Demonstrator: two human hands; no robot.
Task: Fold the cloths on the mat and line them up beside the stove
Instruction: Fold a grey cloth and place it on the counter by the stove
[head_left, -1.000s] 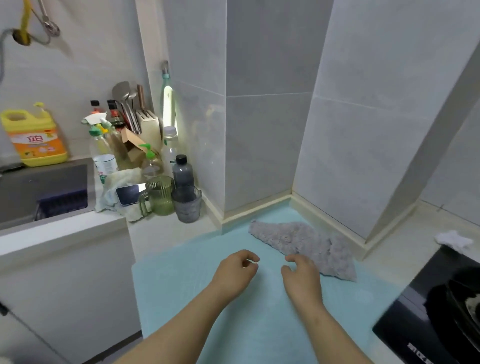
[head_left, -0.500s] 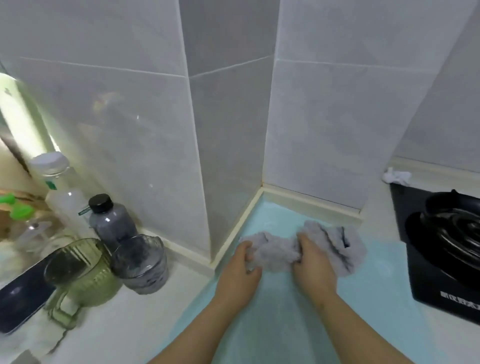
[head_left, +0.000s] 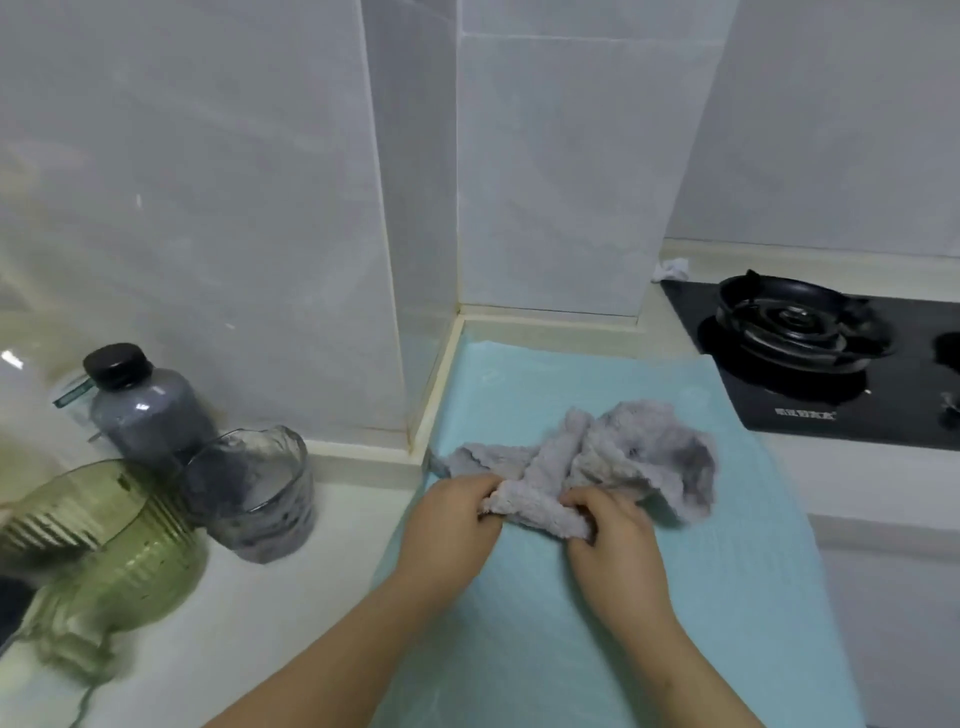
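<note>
Grey cloth on mat, gripped by both hands

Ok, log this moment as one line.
stage: cloth not yet folded | left hand: grips grey cloth | right hand: grips same cloth | cloth: bunched on blue mat | stove: right of mat

Setting: domestic kitchen, corner of the work area.

Evidence:
- Black glass gas stove set into the tabletop at right, with a round black burner.
- Pale glazed wall tiles running round a boxed-in corner, edged at the base by a cream upstand.
- Light-blue mat laid on the tabletop just beside the stove.
- At left, a black-capped plastic bottle, a smoky grey glass cup and a green ribbed jug, standing close together.
</note>
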